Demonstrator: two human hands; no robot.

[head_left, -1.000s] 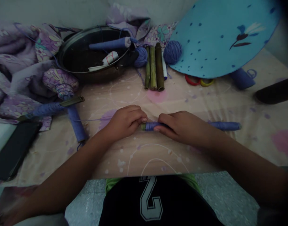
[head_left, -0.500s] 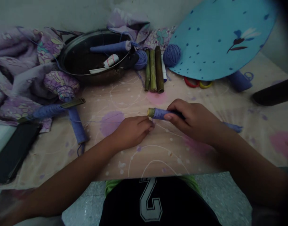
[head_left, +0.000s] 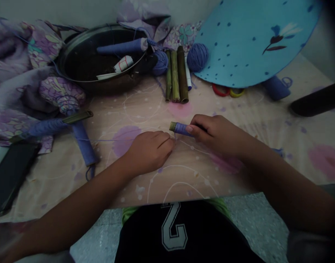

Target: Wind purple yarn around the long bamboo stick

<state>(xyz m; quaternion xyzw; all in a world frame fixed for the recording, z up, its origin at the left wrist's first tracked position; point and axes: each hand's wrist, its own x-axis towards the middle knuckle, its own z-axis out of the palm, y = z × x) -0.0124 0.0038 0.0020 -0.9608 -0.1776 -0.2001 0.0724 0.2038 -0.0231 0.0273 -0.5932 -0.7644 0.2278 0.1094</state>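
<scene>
My right hand [head_left: 215, 133] pinches a short stick wrapped in purple yarn [head_left: 181, 128], and its bare green bamboo end points left. Just left of that end, my left hand [head_left: 149, 152] has curled fingers. A thin purple yarn strand [head_left: 112, 140] runs across the patterned cloth [head_left: 145, 109] and under this hand, and another short length rises to the wrapped stick. The left fingers appear to pinch the strand, though they partly hide it.
A dark metal bowl [head_left: 59, 60] holds a wrapped stick. Bamboo sticks [head_left: 175, 75] and purple yarn balls [head_left: 197, 57] lie behind my hands. A blue paper fan [head_left: 246, 40] lies back right, wrapped handles [head_left: 84, 143] lie left, and a black phone [head_left: 11, 179] lies at the left edge.
Over the second, my right hand has lifted the wrapped stick off the cloth and turned it. My left hand has parted from the stick and moved left, and the view has shifted slightly.
</scene>
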